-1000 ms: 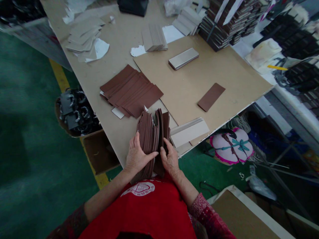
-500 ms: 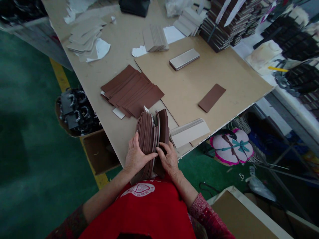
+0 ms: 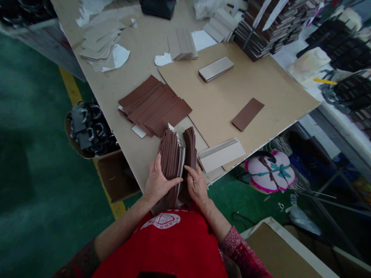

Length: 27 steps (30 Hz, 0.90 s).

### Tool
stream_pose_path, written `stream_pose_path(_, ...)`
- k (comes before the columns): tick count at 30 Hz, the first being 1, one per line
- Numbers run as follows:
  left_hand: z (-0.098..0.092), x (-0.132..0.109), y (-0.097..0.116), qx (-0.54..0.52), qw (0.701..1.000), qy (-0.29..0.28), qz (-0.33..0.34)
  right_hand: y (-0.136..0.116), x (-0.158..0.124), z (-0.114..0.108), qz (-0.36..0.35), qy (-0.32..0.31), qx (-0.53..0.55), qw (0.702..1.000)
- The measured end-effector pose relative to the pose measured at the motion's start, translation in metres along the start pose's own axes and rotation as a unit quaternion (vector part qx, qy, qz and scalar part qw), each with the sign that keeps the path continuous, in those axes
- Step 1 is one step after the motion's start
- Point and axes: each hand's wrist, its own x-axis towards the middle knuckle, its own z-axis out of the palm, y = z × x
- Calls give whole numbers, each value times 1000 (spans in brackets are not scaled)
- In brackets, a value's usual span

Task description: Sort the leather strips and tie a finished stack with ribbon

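While left hand (image 3: 158, 182) and right hand (image 3: 198, 187) grip brown strips (image 3: 171, 154), the tan table (image 3: 107, 85) overhangs green floor (image 3: 37, 92).

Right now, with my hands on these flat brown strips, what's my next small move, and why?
Perhaps ease the thin bundle of brown strips rightward with your right hand: a gap shows between its upper end and the thick brown bundle your left hand clasps.
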Motion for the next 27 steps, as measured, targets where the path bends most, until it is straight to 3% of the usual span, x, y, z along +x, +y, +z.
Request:
stream_pose_path(8, -8, 0, -3, -38, 999, -34, 14, -17, 3, -3, 41, -9, -6, 999)
stream_pose_path(27, -7, 0, 1, -17, 1000, -7, 7, -7, 2, 1, 33, 7, 10, 999)
